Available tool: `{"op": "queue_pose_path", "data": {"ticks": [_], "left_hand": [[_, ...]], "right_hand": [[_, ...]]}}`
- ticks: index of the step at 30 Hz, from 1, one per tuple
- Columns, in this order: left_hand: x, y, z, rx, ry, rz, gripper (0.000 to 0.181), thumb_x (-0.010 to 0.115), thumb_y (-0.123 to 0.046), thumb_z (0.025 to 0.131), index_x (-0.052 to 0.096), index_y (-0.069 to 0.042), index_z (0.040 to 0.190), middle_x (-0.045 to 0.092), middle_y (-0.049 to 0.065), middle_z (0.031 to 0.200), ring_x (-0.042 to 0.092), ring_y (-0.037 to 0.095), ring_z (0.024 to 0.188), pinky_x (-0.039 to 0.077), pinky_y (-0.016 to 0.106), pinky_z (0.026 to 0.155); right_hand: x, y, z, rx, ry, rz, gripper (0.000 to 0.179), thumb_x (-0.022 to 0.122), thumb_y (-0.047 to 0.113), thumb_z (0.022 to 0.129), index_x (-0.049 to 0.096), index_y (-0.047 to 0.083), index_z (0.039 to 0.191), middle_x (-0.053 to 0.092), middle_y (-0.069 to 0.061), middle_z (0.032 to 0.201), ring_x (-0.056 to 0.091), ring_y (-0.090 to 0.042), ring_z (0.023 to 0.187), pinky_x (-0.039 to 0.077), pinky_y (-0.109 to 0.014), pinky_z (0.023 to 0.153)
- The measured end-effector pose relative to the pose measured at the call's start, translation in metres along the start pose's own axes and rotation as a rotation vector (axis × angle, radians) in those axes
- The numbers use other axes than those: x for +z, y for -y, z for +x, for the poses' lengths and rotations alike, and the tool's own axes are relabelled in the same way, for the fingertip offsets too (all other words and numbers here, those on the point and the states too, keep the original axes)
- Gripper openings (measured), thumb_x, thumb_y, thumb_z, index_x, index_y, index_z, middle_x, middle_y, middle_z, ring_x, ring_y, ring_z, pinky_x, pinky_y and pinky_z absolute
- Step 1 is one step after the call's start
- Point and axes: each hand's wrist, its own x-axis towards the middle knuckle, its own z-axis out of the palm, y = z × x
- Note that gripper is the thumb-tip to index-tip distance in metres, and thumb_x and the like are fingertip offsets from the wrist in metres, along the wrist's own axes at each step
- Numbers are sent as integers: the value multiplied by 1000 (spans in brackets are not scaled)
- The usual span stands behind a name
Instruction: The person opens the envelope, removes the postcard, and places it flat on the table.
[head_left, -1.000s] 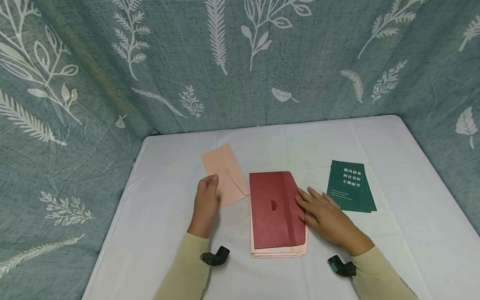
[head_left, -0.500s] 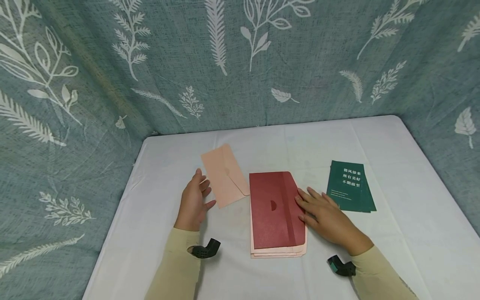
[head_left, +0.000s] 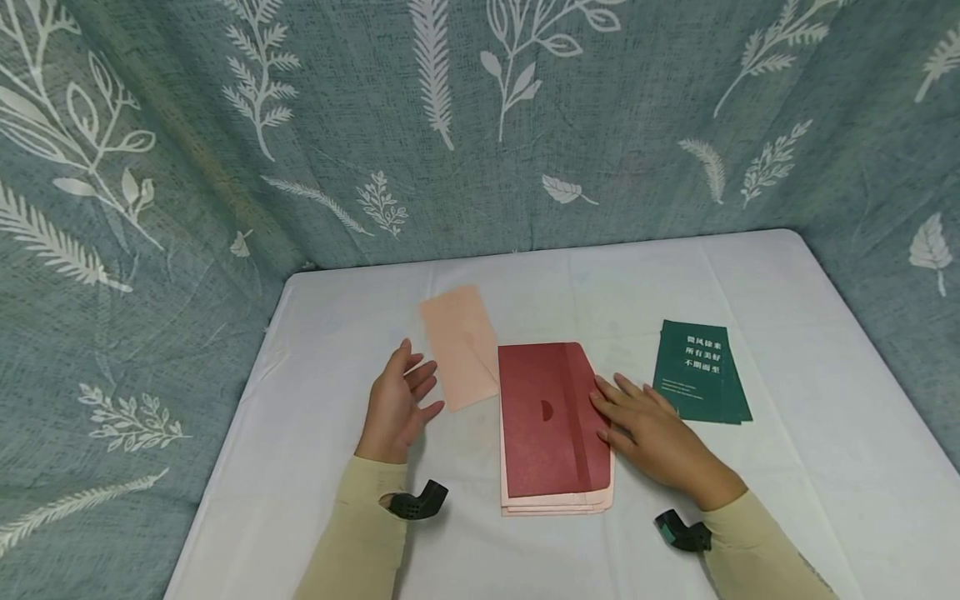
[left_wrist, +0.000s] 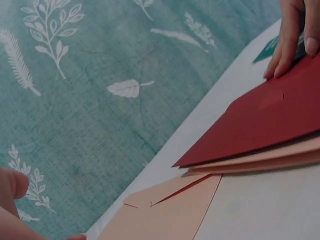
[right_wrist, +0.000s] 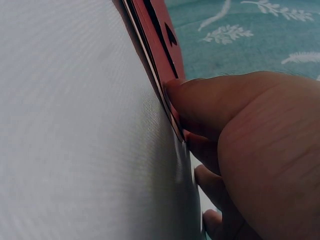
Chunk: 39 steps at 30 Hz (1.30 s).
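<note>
My left hand [head_left: 393, 408], fingers spread and palm turned inward, is at the lower left edge of a pale pink envelope [head_left: 459, 346] and grips nothing. That envelope lies flap side up, its right corner meeting the left edge of a stack. On top of the stack is a dark red envelope [head_left: 532, 450]; several pink envelopes [head_left: 558, 507] show beneath it at the near edge. My right hand [head_left: 660, 437] rests along the stack's right side, fingertips on the red envelope. In the right wrist view, the thumb [right_wrist: 200, 97] touches the stack's edge.
Dark green cards [head_left: 693, 371] with white writing lie overlapped beyond my right hand. A white cloth covers the table [head_left: 322, 333]. Behind and beside it hangs a green leaf-patterned curtain [head_left: 480, 192]. Black wrist cameras [head_left: 422, 502] sit at both sleeves.
My left hand has come off the pink envelope, moving left and opening its fingers, then slightly right. The envelope has shifted right and turned straighter. The right hand and stack have stayed put.
</note>
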Motion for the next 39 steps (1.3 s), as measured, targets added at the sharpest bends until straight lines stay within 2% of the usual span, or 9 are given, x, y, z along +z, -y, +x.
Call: {"op": "queue_pose_path", "data": {"ticks": [6,15,21,25,28,31,35,39], "left_hand": [[7,4,-2,-30,74,-35,79,51,-57,111,30,5,156,41,30,160,33,48,151,30,73,116],[17,10,-3,-103,166,-115,64,52,-52,111,35,1,142,41,35,159,37,53,148,30,78,113],[20,15,-2,-129,221,-195,63,51,-49,112,31,2,143,39,39,157,40,59,145,30,77,114],[23,19,-1,-132,226,-244,64,52,-43,113,30,5,148,42,37,153,46,60,140,36,72,113],[27,22,0,-108,234,-223,61,54,-37,113,33,7,150,45,33,146,56,54,132,48,64,106],[31,25,2,-71,268,-157,56,55,-31,113,40,7,151,50,30,141,66,44,121,58,54,95],[35,29,5,-33,326,-80,52,54,-25,114,45,7,154,58,28,136,73,32,109,62,46,86],[39,32,7,-12,337,-46,52,55,-17,114,41,4,159,64,22,130,74,26,102,63,43,81]], "right_hand": [[0,-1,0,0,1,-1,59,73,28,106,56,6,159,44,-13,169,28,-42,160,19,-68,124],[1,-2,0,-3,4,-4,60,72,29,106,55,7,159,43,-12,169,27,-41,160,19,-67,124],[0,-1,0,-1,6,2,61,72,30,107,54,7,160,43,-12,170,27,-41,160,18,-67,124],[0,-2,0,-2,3,6,61,73,30,106,54,7,160,42,-12,170,26,-41,160,18,-67,124],[1,-2,0,-3,0,10,62,73,30,106,54,7,160,42,-12,170,26,-41,160,17,-67,124],[1,-2,0,-2,1,12,61,72,30,106,54,7,160,42,-12,170,26,-41,160,17,-67,124],[0,-2,0,-1,5,14,61,72,30,107,54,7,160,42,-12,170,26,-42,160,17,-67,124],[-1,-1,0,2,7,16,60,71,30,107,54,7,160,42,-12,170,27,-42,160,17,-67,124]]}}
